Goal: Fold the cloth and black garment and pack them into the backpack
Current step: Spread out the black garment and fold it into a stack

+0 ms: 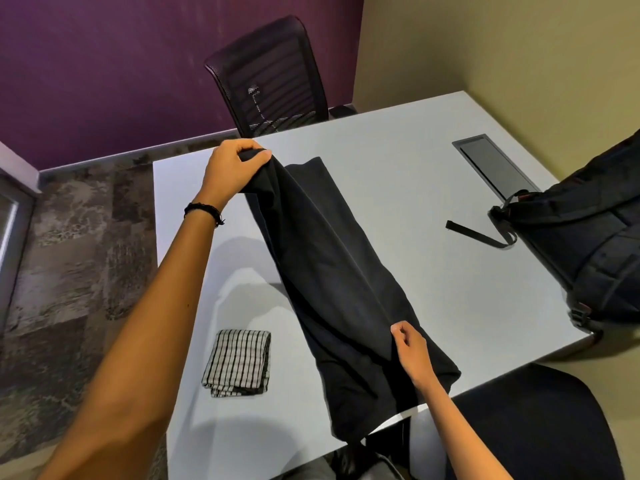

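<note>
The far end of the black garment [332,271] is bunched and clamped in the left grip [235,168], whose fingers are curled round it above the worktop [415,161]. A fold near the garment's near end is pinched between thumb and fingers of the right grip [410,351]. Between the two grips the garment is stretched as a long band, its near end draped over the worktop's edge. The striped cloth [239,363] lies folded left of the right grip. The backpack [588,244] is seen well right of both grips.
</note>
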The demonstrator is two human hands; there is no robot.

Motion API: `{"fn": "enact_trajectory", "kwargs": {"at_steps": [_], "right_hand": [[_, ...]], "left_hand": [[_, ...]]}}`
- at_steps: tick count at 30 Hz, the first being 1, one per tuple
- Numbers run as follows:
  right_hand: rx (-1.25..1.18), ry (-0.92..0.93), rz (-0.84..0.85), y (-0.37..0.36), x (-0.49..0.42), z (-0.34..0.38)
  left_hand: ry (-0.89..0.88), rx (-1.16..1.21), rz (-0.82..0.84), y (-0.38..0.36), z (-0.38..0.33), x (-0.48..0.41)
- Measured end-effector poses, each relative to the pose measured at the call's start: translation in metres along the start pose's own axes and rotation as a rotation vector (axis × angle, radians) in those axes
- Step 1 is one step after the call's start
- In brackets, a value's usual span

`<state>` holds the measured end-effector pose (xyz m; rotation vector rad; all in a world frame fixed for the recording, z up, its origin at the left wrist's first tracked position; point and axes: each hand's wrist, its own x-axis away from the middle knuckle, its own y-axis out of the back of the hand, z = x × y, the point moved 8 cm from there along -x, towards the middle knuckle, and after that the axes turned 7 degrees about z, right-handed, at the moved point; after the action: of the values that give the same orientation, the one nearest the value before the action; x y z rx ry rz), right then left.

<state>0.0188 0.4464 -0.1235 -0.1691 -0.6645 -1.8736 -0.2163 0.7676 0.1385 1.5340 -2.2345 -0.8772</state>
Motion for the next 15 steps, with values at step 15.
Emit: {"fn": "enact_trajectory", "kwargs": {"at_steps": [15], "right_hand": [[0.036,-0.068,0.088,0.015,-0.042,-0.007]], "left_hand": [[-0.028,-0.474,0.107,-0.061,0.017,-0.082]]}}
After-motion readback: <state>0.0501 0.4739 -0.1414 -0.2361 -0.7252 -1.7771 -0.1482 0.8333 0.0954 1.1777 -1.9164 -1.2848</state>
